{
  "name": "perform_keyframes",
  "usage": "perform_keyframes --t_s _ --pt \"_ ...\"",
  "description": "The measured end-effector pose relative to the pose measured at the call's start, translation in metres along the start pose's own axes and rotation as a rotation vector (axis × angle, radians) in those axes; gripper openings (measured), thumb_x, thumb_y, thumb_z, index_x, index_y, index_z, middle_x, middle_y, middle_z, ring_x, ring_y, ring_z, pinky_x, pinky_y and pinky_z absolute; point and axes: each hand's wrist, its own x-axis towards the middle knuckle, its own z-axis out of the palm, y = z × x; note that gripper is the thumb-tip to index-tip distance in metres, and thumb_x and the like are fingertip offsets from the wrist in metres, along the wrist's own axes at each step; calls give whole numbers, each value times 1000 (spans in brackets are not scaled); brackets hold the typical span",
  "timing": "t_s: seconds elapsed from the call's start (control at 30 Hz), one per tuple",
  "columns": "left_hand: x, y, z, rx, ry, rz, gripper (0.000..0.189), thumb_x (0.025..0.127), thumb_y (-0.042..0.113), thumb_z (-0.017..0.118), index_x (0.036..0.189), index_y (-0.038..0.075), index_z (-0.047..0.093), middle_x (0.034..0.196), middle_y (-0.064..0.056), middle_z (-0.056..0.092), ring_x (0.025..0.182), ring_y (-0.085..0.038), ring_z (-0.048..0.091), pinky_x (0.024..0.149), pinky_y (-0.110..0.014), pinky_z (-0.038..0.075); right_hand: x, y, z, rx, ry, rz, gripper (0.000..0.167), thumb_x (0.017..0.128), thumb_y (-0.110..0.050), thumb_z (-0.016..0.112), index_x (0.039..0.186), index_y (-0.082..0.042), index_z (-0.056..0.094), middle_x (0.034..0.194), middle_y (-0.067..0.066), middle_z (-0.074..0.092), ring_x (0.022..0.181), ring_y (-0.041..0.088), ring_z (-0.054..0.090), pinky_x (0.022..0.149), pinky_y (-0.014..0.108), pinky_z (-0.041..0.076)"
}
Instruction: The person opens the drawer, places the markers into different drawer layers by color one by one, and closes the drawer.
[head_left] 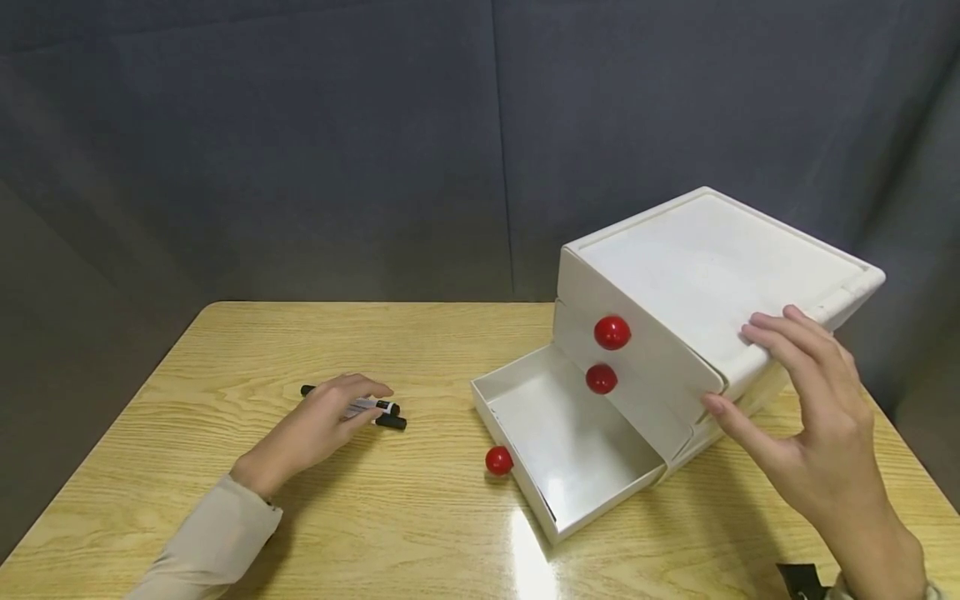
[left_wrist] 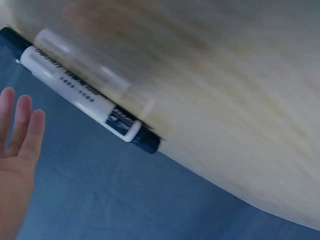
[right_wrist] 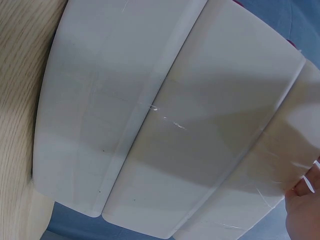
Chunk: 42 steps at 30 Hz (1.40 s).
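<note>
My left hand (head_left: 326, 417) is over the markers on the table, its fingers loosely extended. One marker (head_left: 386, 407) has a white barrel and black ends; a second black-ended marker (head_left: 391, 422) lies close beside it, both partly hidden by the hand. In the left wrist view, straight fingers (left_wrist: 33, 132) stand apart from the white marker (left_wrist: 75, 90). My right hand (head_left: 832, 417) rests on the near upper edge of a white drawer cabinet (head_left: 720, 267), fingers on top and thumb at the front corner. The cabinet's lowest drawer (head_left: 558, 417) is pulled out, its visible inside bare.
Round red knobs stick out from the drawer fronts: an upper knob (head_left: 612, 332), a middle knob (head_left: 602, 379) and a low knob (head_left: 498, 460). A wooden table (head_left: 420, 517) carries everything. Dark cloth (head_left: 360, 150) hangs behind it. A small black item (head_left: 801, 580) shows by the right wrist.
</note>
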Motion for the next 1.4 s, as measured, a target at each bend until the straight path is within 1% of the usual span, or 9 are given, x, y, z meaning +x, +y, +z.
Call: perform_keyframes --t_s 0.17,0.3,0.43,0.6,0.8,0.9,1.1,1.27,1.4 --pt "-4 -9 -1 8 16 -5 30 95 10 66 125 9 66 124 -6 67 118 -29 62 96 -47 55 0 2 0 -2 1 6 78 87 -62 64 107 13 65 111 32 62 135 14 50 119 34 33" --pt "-6 -15 -3 7 39 -13 28 94 9 67 122 7 68 121 -7 69 114 -28 65 94 -46 56 -2 5 0 -1 1 4 77 87 -62 65 108 12 65 112 30 64 134 19 51 119 35 33" --pt "-10 -21 -5 -3 49 -31 26 93 8 68 119 7 69 116 -7 70 102 -23 67 85 -41 58 -3 7 0 5 2 -2 76 87 -61 66 108 12 65 113 29 64 133 21 52 119 36 33" --pt "-14 -29 -8 1 52 -63 27 92 7 68 120 8 69 115 -6 70 94 -16 65 75 -32 56 -3 5 0 -5 -9 8 78 87 -63 64 108 12 65 111 32 62 135 15 49 120 33 32" --pt "-20 -37 -13 24 46 -114 28 94 9 67 121 7 68 118 -8 69 99 -21 64 77 -36 55 -2 3 0 -8 -16 15 79 87 -64 63 108 13 65 111 33 62 136 14 48 120 31 32" --pt "-22 -40 -14 30 44 -134 27 93 8 67 120 7 68 117 -9 69 95 -20 63 75 -35 55 -3 4 0 -6 -12 13 79 87 -64 63 108 13 65 111 32 62 136 14 49 120 31 33" --pt "-23 -46 -15 44 66 -119 25 92 7 69 116 7 69 110 -8 70 86 -14 58 69 -29 53 -2 3 1 -6 -3 3 78 88 -63 63 107 13 65 110 33 62 135 13 49 119 32 33" --pt "-24 -47 -17 53 74 -116 25 90 4 70 115 7 70 109 -9 70 90 -16 62 71 -33 55 -3 5 1 1 -4 0 77 88 -62 64 108 13 65 111 32 63 135 14 50 120 34 33" --pt "-24 -48 -18 56 66 -122 27 88 1 71 115 6 70 111 -11 70 94 -22 65 75 -38 56 -5 9 1 10 -3 -3 76 87 -61 66 109 12 66 114 27 65 134 21 51 119 36 33"
